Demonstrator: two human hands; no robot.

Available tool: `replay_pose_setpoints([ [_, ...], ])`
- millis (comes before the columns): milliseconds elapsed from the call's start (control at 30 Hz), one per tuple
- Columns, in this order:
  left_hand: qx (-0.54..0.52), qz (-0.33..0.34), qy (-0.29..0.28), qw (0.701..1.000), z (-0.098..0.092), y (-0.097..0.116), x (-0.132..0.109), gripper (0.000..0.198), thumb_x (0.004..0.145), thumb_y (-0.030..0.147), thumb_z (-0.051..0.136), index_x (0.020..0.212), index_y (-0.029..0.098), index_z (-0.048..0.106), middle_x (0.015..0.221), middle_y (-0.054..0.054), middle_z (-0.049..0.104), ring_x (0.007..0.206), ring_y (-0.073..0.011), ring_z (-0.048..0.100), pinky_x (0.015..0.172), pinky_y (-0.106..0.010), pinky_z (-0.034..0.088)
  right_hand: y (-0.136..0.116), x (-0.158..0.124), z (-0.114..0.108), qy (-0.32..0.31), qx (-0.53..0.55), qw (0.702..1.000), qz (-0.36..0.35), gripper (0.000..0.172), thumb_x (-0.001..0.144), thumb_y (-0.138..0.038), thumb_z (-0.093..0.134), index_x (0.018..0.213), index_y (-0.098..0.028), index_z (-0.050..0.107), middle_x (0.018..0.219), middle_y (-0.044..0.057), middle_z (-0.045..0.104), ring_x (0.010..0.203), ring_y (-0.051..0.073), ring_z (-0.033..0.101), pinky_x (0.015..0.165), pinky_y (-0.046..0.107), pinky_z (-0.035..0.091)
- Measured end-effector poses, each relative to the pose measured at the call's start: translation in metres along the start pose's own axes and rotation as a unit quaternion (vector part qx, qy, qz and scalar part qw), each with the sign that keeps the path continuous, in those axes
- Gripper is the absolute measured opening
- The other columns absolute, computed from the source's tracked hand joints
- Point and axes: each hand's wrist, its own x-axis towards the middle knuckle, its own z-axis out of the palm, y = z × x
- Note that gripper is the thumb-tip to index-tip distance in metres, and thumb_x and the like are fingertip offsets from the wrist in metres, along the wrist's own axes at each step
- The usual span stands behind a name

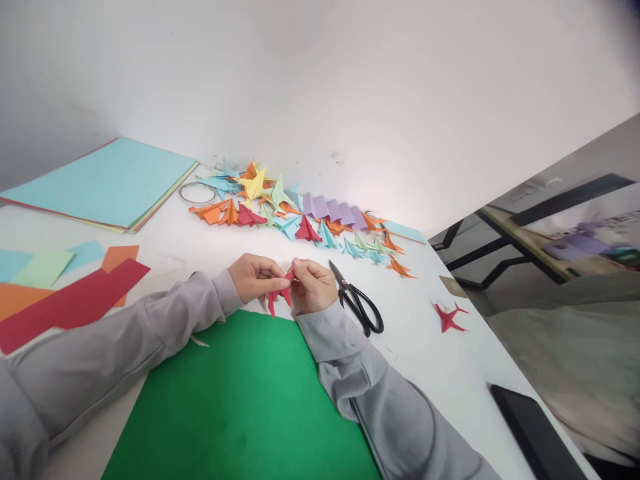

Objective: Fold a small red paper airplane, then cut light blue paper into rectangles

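Observation:
Both hands meet at the far edge of a green paper sheet (250, 400). My left hand (254, 277) and my right hand (315, 287) pinch a small folded red paper piece (280, 295) between their fingertips, just above the white table (430, 360). Black scissors (357, 303) lie right beside my right hand. A finished red folded figure (449, 317) rests further right on the table.
A pile of folded paper figures in several colours (300, 213) lies along the wall, with a wire ring (197, 193) beside it. A stack of coloured sheets (105, 183) and cut strips (70, 300) sit at left. A black device (535, 423) lies near the table's right edge.

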Motion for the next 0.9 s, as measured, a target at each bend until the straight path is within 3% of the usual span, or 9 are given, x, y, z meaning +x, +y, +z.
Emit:
replay_pose_setpoints([
  [133,-0.020,-0.019,0.023,0.999,0.000,0.003,0.001,0.025,0.052,0.025,0.078,0.068,0.011,0.067,0.048,0.000,0.061,0.041,-0.0089,0.054,0.040,-0.019,0.045,0.001,0.003,-0.002,0.008,0.038,0.999,0.022,0.036,0.064,-0.047,0.071,0.051,-0.016,0.058,0.045,-0.003,0.053,0.040,0.008,0.047,0.039,0.020,0.037],
  [300,-0.065,0.002,0.098,0.993,-0.004,0.003,0.008,0.027,0.050,0.027,0.079,0.067,0.010,0.067,0.056,-0.001,0.064,0.040,-0.0087,0.055,0.039,-0.020,0.045,-0.002,0.002,-0.002,-0.024,0.044,0.998,0.034,0.036,0.061,-0.052,0.071,0.065,-0.018,0.061,0.056,-0.003,0.059,0.047,0.009,0.053,0.040,0.021,0.043],
  [433,-0.121,-0.016,0.136,0.983,-0.007,-0.002,0.014,0.032,0.049,0.031,0.080,0.069,0.010,0.066,0.051,0.000,0.063,0.039,-0.0098,0.056,0.040,-0.021,0.046,-0.002,-0.003,0.004,-0.025,-0.012,1.000,0.002,0.032,0.054,-0.038,0.079,0.070,-0.019,0.060,0.056,-0.004,0.061,0.044,0.008,0.053,0.040,0.020,0.044],
  [567,-0.090,-0.030,0.134,0.986,-0.006,0.001,0.012,0.031,0.046,0.029,0.081,0.064,0.011,0.064,0.046,0.001,0.061,0.035,-0.0090,0.053,0.038,-0.020,0.043,-0.004,-0.005,0.006,0.010,-0.024,1.000,-0.009,0.024,0.057,-0.032,0.078,0.065,-0.018,0.059,0.051,-0.004,0.060,0.040,0.007,0.050,0.039,0.020,0.044],
  [733,-0.048,-0.042,0.064,0.996,-0.001,0.011,0.005,0.028,0.046,0.021,0.082,0.061,0.009,0.063,0.044,-0.001,0.061,0.037,-0.0100,0.055,0.040,-0.021,0.047,-0.003,-0.002,0.003,0.042,-0.026,0.998,-0.023,0.023,0.055,-0.031,0.079,0.064,-0.017,0.063,0.052,-0.003,0.061,0.041,0.008,0.051,0.037,0.020,0.044],
  [900,-0.117,-0.057,0.106,0.986,-0.003,0.006,0.007,0.033,0.051,0.022,0.081,0.070,0.010,0.057,0.053,-0.005,0.066,0.048,-0.0170,0.064,0.042,-0.026,0.052,-0.003,-0.002,0.002,0.026,0.028,0.999,-0.015,0.029,0.066,-0.042,0.069,0.083,-0.019,0.065,0.059,-0.003,0.061,0.042,0.008,0.052,0.037,0.020,0.042],
])
